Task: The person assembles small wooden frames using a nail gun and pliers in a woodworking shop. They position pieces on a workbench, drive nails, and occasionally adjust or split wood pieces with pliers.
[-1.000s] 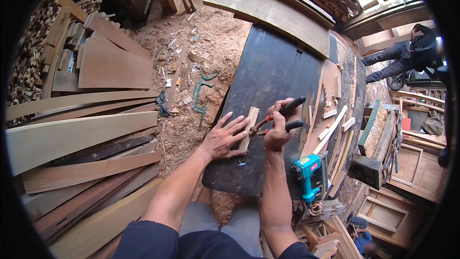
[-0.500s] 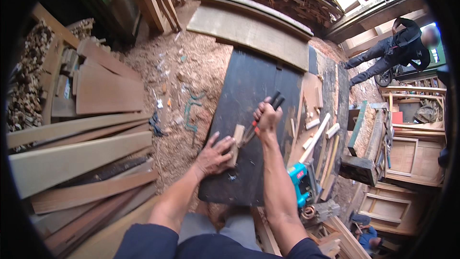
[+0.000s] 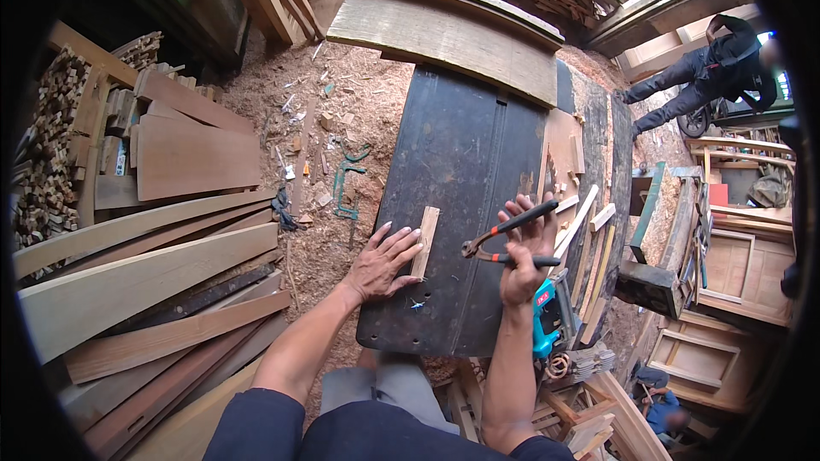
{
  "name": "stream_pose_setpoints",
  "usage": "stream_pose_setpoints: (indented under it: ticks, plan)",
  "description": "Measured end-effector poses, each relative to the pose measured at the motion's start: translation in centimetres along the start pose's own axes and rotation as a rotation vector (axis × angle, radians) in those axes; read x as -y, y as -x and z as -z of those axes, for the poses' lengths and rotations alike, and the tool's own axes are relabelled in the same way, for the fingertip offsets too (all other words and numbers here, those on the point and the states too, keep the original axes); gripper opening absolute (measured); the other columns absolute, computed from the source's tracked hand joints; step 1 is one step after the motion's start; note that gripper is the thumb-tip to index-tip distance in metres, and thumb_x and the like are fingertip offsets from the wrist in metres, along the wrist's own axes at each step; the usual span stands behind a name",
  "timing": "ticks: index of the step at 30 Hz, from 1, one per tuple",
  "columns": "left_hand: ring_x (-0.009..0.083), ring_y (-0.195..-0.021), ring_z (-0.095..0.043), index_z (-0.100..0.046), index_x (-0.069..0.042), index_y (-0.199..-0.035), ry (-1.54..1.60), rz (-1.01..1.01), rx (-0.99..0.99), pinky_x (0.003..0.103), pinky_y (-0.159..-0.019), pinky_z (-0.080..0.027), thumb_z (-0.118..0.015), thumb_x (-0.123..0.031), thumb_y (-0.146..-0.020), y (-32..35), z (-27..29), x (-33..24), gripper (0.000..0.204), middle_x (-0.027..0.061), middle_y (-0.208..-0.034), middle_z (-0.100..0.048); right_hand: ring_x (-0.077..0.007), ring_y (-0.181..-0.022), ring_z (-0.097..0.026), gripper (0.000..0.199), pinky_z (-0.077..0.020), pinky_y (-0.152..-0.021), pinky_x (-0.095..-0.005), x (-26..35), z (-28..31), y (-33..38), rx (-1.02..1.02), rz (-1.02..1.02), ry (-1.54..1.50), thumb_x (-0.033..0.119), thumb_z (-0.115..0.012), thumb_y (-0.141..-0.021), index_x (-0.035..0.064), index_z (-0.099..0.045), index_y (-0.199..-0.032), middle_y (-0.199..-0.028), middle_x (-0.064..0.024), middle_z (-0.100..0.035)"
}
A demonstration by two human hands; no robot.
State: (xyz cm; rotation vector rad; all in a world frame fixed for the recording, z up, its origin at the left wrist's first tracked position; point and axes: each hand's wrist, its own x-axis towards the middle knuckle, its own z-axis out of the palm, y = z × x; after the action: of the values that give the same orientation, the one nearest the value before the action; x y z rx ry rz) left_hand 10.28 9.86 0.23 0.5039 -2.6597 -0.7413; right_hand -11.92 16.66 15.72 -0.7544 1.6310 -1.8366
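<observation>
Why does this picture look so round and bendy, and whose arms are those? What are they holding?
The picture comes from a small wide camera worn on a person's head, looking down. That lens bends straight edges, so everything looks round. The two arms coming in from the bottom belong to that person.

The left hand lies flat and holds down a small wooden block on a big dark board. The right hand holds pincers with orange and black handles, lifted a little above the board. Beside that wrist sits a teal power tool. Sawdust covers the ground, planks are piled on the left, and another person is far off at the top right.
</observation>
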Motion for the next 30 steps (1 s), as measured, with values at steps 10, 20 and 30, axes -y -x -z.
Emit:
stream_pose_setpoints:
  ticks: [10,20,30]
  plan:
    - [0.0204,-0.147,-0.031,-0.044,-0.016,-0.149,-0.147,0.054,0.091,0.046,-0.124,-0.014,-0.053,-0.053,-0.095,0.1,-0.3,-1.1,0.067,0.0032,-0.158,-0.037,-0.0343,-0.125,-0.055,0.081,-0.0429,-0.111,-0.0488,-3.8,-3.5,5.6,-0.128,0.196,-0.143,-0.004,-0.045,-0.073,0.0004,-0.027,-0.152,-0.139,-0.0243,-0.049]
    - [0.0238,-0.14,-0.037,-0.043,-0.009,-0.148,-0.056,0.049,0.109,0.045,-0.118,-0.02,-0.062,-0.059,-0.087,-1.1,1.4,-1.2,0.081,0.0079,-0.15,-0.044,-0.0237,-0.111,-0.059,0.062,-0.0472,-0.099,-0.0391,-5.0,-4.8,7.0,0.052,0.256,0.021,0.003,-0.051,-0.087,-0.002,-0.037,-0.147,-0.126,-0.0191,-0.059]
    - [0.0269,-0.147,-0.026,-0.036,-0.009,-0.152,0.017,0.03,0.204,0.047,-0.116,-0.019,-0.077,-0.057,-0.071,-2.5,1.9,-0.1,0.103,0.0075,-0.158,-0.031,-0.0144,-0.076,-0.046,0.017,-0.0406,-0.07,-0.0295,-5.1,-5.8,3.5,0.015,0.092,-0.044,0.005,-0.051,-0.086,0.0014,-0.046,-0.102,-0.086,-0.0073,-0.048]
